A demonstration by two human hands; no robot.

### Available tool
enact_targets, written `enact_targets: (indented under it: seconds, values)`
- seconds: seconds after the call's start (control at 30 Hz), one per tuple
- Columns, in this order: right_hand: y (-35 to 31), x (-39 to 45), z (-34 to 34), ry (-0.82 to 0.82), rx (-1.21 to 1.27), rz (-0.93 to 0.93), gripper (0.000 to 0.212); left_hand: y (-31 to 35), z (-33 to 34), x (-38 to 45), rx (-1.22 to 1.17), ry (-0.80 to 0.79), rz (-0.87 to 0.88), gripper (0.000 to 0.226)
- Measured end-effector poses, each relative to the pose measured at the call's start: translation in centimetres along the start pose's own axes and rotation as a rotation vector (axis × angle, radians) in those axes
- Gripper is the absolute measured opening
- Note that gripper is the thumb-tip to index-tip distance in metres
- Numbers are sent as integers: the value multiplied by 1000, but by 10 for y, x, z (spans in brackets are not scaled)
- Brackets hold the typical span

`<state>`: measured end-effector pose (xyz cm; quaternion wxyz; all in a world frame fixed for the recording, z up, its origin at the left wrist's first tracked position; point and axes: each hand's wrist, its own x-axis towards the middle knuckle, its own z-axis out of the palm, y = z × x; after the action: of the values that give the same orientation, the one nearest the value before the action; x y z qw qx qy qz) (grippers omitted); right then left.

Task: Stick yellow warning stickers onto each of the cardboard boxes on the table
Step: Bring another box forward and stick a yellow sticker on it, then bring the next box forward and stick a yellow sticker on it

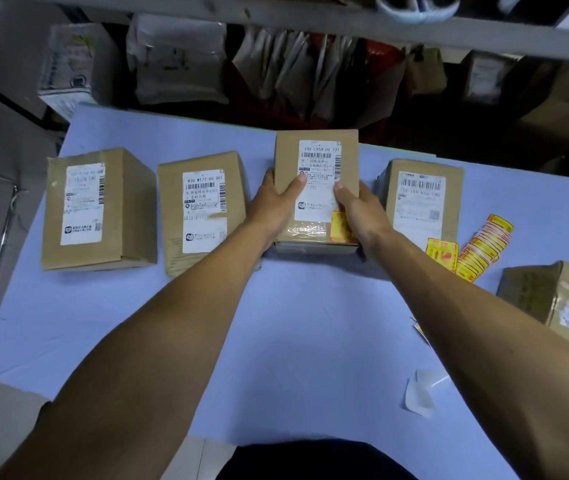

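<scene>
Blue table [293,323]: five cardboard boxes, both hands gripping the middle box [316,157].

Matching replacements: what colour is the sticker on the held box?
Yellow with red print, seen from the head view.

left grip [278,202] clasping, thumb up | right grip [359,209] clasping

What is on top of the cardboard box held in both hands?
The brown cardboard box carries a white shipping label and a yellow warning sticker, partly covered by the right hand.
</scene>
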<state>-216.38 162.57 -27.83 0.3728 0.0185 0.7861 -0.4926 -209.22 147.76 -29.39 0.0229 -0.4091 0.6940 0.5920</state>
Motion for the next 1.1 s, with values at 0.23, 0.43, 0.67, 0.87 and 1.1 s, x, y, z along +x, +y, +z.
enact_targets:
  seconds: [0.23,0.43,0.67,0.87,1.1]
  values:
    - [1,0,-1,-14,-80,10,60,0,2,-3,27,27,15,54]
    - [-32,-15,-7,98,-484,-112,42,34,-9,-18,222,53,49,39]
    - [-42,-58,35,100,-830,-568,59,9,-84,-70,862,234,533,56]
    - [-27,-71,100,-126,-1055,-763,61,-56,-139,-76,1090,161,354,68]
    - [7,-81,136,-91,-1150,-711,68,-78,-141,-82,803,77,375,71]
